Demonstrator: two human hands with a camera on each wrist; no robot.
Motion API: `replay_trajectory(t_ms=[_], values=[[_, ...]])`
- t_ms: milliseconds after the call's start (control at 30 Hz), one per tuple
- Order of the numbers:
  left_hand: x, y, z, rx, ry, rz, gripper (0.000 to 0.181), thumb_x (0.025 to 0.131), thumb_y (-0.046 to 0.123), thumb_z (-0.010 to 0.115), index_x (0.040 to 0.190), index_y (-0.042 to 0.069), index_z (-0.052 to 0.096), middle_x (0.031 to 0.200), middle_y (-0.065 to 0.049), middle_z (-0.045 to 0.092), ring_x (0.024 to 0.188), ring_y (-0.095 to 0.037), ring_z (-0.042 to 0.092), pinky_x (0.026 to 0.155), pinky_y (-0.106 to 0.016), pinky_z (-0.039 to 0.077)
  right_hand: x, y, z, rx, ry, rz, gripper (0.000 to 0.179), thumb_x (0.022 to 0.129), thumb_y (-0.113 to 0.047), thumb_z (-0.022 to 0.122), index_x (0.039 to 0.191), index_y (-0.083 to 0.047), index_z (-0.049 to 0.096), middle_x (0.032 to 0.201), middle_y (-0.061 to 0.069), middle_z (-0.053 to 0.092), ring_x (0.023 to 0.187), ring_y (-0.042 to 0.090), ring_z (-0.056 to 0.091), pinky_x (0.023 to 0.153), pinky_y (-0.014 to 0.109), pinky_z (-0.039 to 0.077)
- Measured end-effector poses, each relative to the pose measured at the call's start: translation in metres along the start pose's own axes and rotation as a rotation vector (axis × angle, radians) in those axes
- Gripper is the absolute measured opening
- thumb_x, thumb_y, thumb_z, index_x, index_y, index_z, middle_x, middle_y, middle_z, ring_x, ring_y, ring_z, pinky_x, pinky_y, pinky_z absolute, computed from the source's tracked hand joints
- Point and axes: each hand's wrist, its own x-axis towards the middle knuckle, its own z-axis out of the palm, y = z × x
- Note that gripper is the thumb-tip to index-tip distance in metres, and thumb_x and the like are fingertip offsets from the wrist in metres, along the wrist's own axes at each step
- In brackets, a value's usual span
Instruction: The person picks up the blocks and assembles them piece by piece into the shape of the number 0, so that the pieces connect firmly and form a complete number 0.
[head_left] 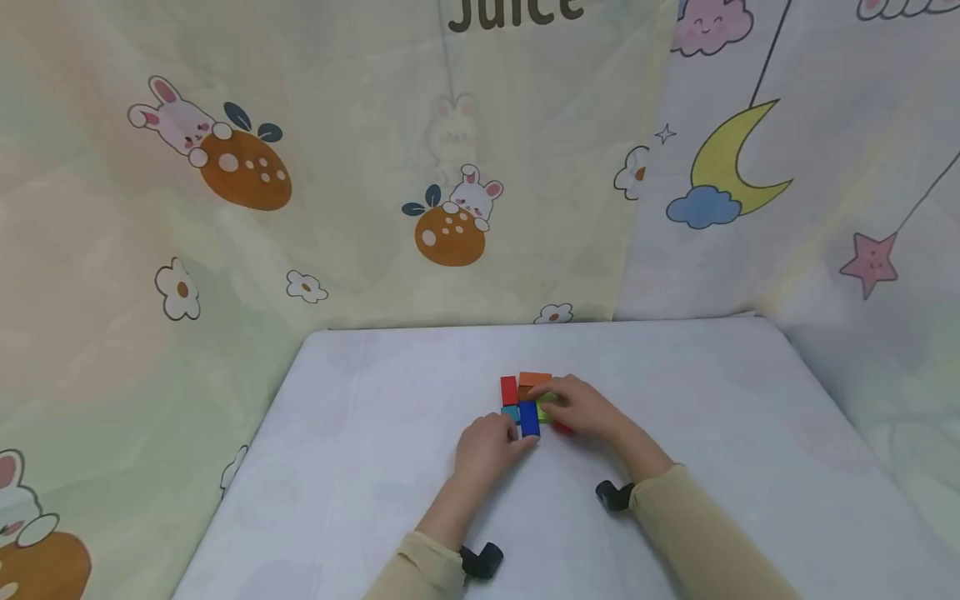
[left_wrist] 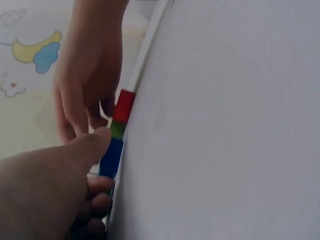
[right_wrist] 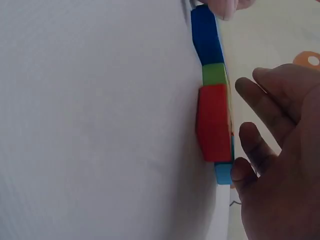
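Several coloured blocks lie close together on the table. My left hand pinches the blue block at the near side, its thumb by one end and curled fingers by the other in the left wrist view. Against it on the left sits a teal block, with a red block behind. My right hand reaches over the group from the right, fingers loosely bent and spread. Its index fingertip is right at the brown block, before the orange block. Beneath that hand show a green block and another red block.
The white-covered table has its back edge just behind the blocks. Printed cloth hangs behind and at both sides. A black wrist device sits by the left cuff and another black device by the right cuff.
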Motion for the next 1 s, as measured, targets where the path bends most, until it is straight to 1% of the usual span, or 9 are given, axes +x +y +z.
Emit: replay_trajectory(t_ms=[100,233,333,467,600,767,867,933,1000], values=[[0.002,0.005,0.008,0.086,0.031,0.011,0.049,0.081,0.069,0.065,0.077,0.021,0.06,0.07,0.006,0.051,0.064,-0.012,0.046,0.055,-0.026,0.036,0.002,0.002,0.006,0.0,0.013,0.021,0.026,0.095,-0.024,0.062,0.117,-0.036,0.068,0.121,-0.01,0.065,0.119,0.021,0.052,0.103,0.05,0.046],[0.002,0.014,0.011,0.165,0.058,-0.002,0.06,0.08,0.075,0.061,0.092,0.017,0.065,0.075,0.003,0.053,0.067,-0.015,0.047,0.058,-0.029,0.037,0.001,0.005,0.011,0.012,0.053,0.047,0.025,0.095,-0.025,0.062,0.116,-0.037,0.068,0.123,-0.009,0.064,0.121,0.022,0.052,0.106,0.052,0.043],[0.002,0.018,0.01,0.193,0.091,-0.011,0.063,0.081,0.073,0.061,0.1,0.013,0.065,0.079,0.0,0.056,0.069,-0.016,0.048,0.058,-0.03,0.038,0.001,0.005,0.013,0.028,0.074,0.048,0.026,0.095,-0.023,0.061,0.117,-0.037,0.067,0.124,-0.008,0.064,0.121,0.022,0.052,0.105,0.053,0.044],[0.001,0.019,0.011,0.208,0.118,-0.001,0.06,0.084,0.069,0.062,0.102,0.012,0.064,0.082,-0.001,0.058,0.07,-0.016,0.049,0.058,-0.031,0.038,0.001,0.004,0.015,0.039,0.084,0.06,0.027,0.095,-0.024,0.062,0.116,-0.039,0.066,0.124,-0.009,0.063,0.12,0.021,0.052,0.104,0.051,0.045],[0.001,0.018,0.012,0.206,0.131,0.022,0.057,0.085,0.066,0.062,0.104,0.012,0.063,0.085,-0.001,0.06,0.071,-0.016,0.05,0.059,-0.03,0.039,0.0,0.004,0.015,0.05,0.09,0.076,0.026,0.094,-0.024,0.062,0.115,-0.04,0.066,0.124,-0.009,0.063,0.12,0.022,0.052,0.105,0.051,0.045],[-0.001,0.014,0.012,0.176,0.149,0.033,0.051,0.087,0.059,0.062,0.106,0.011,0.064,0.087,-0.001,0.06,0.072,-0.015,0.051,0.059,-0.028,0.039,-0.002,0.005,0.017,0.041,0.082,0.067,0.028,0.094,-0.024,0.063,0.117,-0.039,0.066,0.128,-0.007,0.062,0.124,0.024,0.05,0.106,0.054,0.043],[-0.003,0.007,0.009,0.134,0.163,0.025,0.043,0.086,0.053,0.065,0.101,0.012,0.064,0.085,0.0,0.058,0.07,-0.014,0.051,0.057,-0.027,0.039,-0.003,0.007,0.017,0.016,0.076,0.062,0.031,0.093,-0.024,0.064,0.119,-0.039,0.065,0.131,-0.006,0.06,0.126,0.024,0.048,0.107,0.054,0.043],[-0.005,0.001,0.004,0.105,0.164,0.026,0.038,0.085,0.05,0.067,0.096,0.013,0.063,0.083,0.001,0.057,0.07,-0.014,0.051,0.057,-0.027,0.04,-0.005,0.007,0.016,0.0,0.073,0.067,0.033,0.092,-0.025,0.065,0.122,-0.04,0.065,0.131,-0.007,0.059,0.124,0.023,0.049,0.107,0.052,0.044],[-0.007,-0.006,-0.001,0.086,0.157,0.04,0.035,0.085,0.048,0.068,0.094,0.014,0.063,0.083,0.002,0.057,0.071,-0.013,0.051,0.059,-0.027,0.042,-0.007,0.007,0.014,-0.01,0.068,0.067,0.036,0.092,-0.026,0.066,0.125,-0.039,0.063,0.129,-0.006,0.059,0.118,0.021,0.049,0.104,0.05,0.047]])
